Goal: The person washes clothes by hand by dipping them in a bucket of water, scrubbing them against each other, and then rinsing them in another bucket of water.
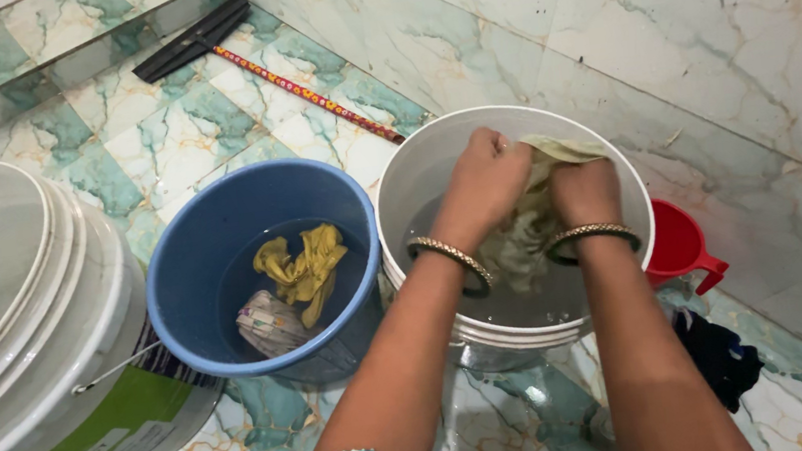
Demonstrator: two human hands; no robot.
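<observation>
**Two hands wringing cloth over the white bucket**

We are looking down at three buckets on the tiled floor (190,139). The large white bucket (20,329) at left is being cut off by the frame edge; we cannot see inside it. The blue bucket (176,281) in the middle is holding water, one yellow cloth (303,267) and one pale striped cloth (266,323), the second partly sunk and hard to make out.

We are seeing both hands over the smaller white bucket (406,185) at right. The left hand (485,184) and right hand (583,190) are both gripping a wet pale-green cloth (538,190), fingers curled tight around it; the fingertips are buried in the folds. The cloth is hanging into the bucket, its lower end blurring into the water.

Two bangles are showing, one on each wrist. A red jug (680,246) is sitting just behind that bucket, mostly hidden by it. One dark cloth (723,360) is lying on the floor beside the right forearm, half covered. One squeegee (229,44) with a patterned red handle is resting along the wall.
</observation>
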